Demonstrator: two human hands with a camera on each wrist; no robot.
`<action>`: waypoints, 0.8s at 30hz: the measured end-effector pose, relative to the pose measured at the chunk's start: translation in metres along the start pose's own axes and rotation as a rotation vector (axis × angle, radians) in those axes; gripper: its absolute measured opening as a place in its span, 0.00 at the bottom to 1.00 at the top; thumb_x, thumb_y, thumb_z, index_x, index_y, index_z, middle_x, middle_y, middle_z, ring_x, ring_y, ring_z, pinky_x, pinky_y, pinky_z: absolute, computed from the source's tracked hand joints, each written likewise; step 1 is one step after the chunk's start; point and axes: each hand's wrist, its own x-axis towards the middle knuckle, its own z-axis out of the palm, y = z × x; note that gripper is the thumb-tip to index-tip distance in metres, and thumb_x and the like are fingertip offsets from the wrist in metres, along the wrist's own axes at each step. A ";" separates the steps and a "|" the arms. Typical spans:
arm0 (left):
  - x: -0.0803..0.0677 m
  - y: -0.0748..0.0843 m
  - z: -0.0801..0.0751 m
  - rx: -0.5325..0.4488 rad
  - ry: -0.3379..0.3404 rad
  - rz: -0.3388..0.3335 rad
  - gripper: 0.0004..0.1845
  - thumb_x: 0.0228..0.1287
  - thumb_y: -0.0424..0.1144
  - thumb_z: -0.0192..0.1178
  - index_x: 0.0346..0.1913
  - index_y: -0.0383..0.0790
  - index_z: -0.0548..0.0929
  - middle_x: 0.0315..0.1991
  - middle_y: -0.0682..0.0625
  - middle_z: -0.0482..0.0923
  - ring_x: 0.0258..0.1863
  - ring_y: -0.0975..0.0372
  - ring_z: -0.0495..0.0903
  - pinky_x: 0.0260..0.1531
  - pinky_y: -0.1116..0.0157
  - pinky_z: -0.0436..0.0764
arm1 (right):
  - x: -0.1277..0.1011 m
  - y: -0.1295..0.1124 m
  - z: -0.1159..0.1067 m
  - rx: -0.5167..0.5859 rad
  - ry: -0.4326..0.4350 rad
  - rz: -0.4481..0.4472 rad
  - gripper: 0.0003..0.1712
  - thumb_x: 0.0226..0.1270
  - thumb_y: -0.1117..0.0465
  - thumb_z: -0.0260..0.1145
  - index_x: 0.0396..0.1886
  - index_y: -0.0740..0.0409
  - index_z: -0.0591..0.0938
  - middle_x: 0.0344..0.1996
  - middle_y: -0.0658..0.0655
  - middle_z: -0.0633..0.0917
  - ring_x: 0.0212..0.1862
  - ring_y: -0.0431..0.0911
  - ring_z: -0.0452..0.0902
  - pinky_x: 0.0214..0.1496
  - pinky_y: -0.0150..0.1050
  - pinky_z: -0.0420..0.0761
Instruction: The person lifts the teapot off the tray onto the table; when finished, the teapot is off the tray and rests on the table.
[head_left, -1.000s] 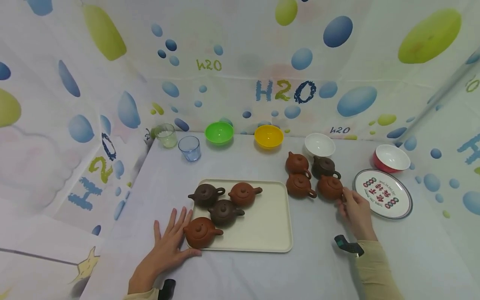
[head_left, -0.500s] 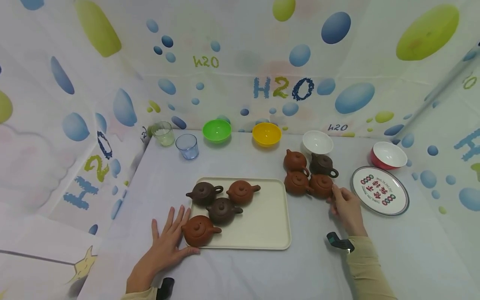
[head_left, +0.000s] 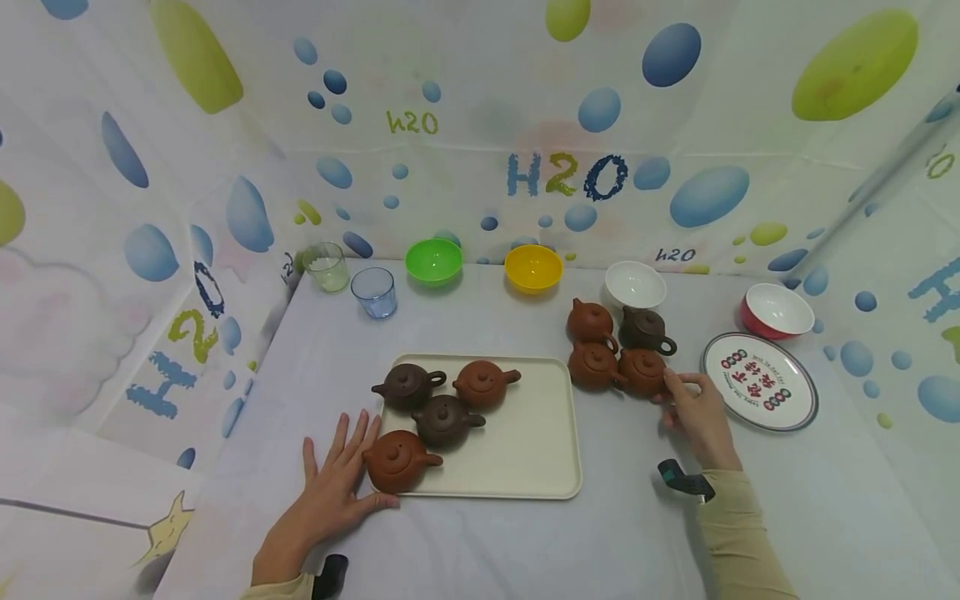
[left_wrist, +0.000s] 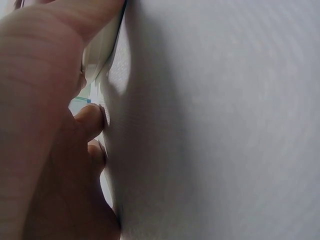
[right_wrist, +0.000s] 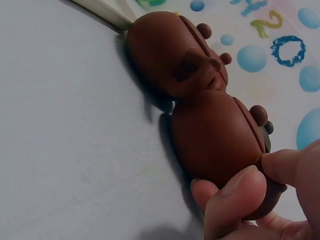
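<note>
My right hand [head_left: 701, 421] pinches the right side of a reddish-brown clay teapot [head_left: 642, 372], with the thumb and forefinger close together there in the right wrist view. The part between the fingertips is hidden. This teapot stands against another reddish-brown teapot [head_left: 592, 367] on its left, whose handle meets its body. Behind them are a third reddish-brown teapot [head_left: 590, 320] and a dark brown teapot [head_left: 642, 327]. My left hand [head_left: 326, 504] lies with spread fingers at the left edge of a cream tray [head_left: 525, 467], thumb at its front corner, beside a reddish-brown teapot [head_left: 396, 462].
Also on the tray are two dark teapots [head_left: 444, 421] and a reddish-brown teapot [head_left: 482, 385]. Along the back stand two glasses [head_left: 373, 293], a green bowl [head_left: 433, 262], a yellow bowl [head_left: 533, 269] and a white bowl [head_left: 635, 285]. A red-and-white bowl [head_left: 776, 312] stands behind a printed plate [head_left: 761, 382].
The teapot at my right hand has slid left against its neighbour, and the gap between them has closed. My right hand went left with it. The left hand has kept its place.
</note>
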 end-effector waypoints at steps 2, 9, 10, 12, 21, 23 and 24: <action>-0.001 0.000 0.000 0.001 0.001 0.000 0.66 0.49 0.66 0.78 0.87 0.46 0.56 0.88 0.36 0.49 0.88 0.35 0.38 0.72 0.19 0.25 | 0.000 0.000 0.001 0.003 0.003 0.004 0.25 0.80 0.34 0.60 0.57 0.47 0.70 0.26 0.36 0.89 0.18 0.35 0.75 0.23 0.32 0.73; -0.001 -0.001 0.000 -0.002 -0.005 0.000 0.67 0.49 0.67 0.78 0.87 0.47 0.55 0.88 0.37 0.47 0.88 0.35 0.37 0.72 0.19 0.25 | 0.000 0.002 0.004 -0.007 0.024 0.008 0.29 0.79 0.31 0.58 0.60 0.48 0.70 0.27 0.35 0.88 0.20 0.36 0.75 0.26 0.32 0.74; 0.000 -0.001 0.000 -0.003 -0.006 0.000 0.67 0.49 0.67 0.78 0.87 0.47 0.55 0.88 0.37 0.47 0.88 0.34 0.37 0.72 0.19 0.25 | 0.000 0.002 0.005 -0.006 0.021 0.015 0.30 0.79 0.30 0.57 0.61 0.47 0.70 0.28 0.35 0.87 0.20 0.36 0.75 0.27 0.32 0.75; 0.000 -0.001 0.000 -0.005 -0.008 -0.003 0.67 0.49 0.67 0.78 0.87 0.47 0.55 0.88 0.37 0.47 0.88 0.34 0.37 0.72 0.19 0.24 | 0.000 0.003 0.004 0.000 0.010 0.027 0.31 0.80 0.29 0.56 0.63 0.47 0.69 0.29 0.36 0.87 0.22 0.36 0.76 0.28 0.32 0.77; 0.000 0.001 -0.001 -0.004 -0.023 -0.019 0.67 0.49 0.66 0.78 0.87 0.46 0.55 0.88 0.36 0.47 0.88 0.34 0.36 0.72 0.20 0.23 | -0.008 0.014 -0.008 0.028 -0.038 0.075 0.43 0.76 0.27 0.57 0.79 0.45 0.63 0.37 0.33 0.89 0.26 0.36 0.77 0.30 0.33 0.78; 0.000 0.001 -0.002 -0.004 -0.025 -0.019 0.67 0.49 0.67 0.78 0.87 0.46 0.55 0.88 0.36 0.47 0.88 0.34 0.36 0.72 0.20 0.24 | -0.015 0.017 -0.013 0.017 -0.033 0.094 0.48 0.77 0.27 0.57 0.85 0.45 0.57 0.39 0.32 0.88 0.27 0.37 0.77 0.32 0.33 0.78; 0.000 0.001 -0.002 -0.004 -0.024 -0.020 0.67 0.49 0.67 0.78 0.87 0.46 0.55 0.88 0.36 0.47 0.88 0.34 0.36 0.72 0.20 0.24 | -0.019 0.019 -0.016 0.014 -0.031 0.101 0.49 0.77 0.27 0.57 0.86 0.44 0.55 0.40 0.32 0.88 0.28 0.38 0.77 0.32 0.33 0.77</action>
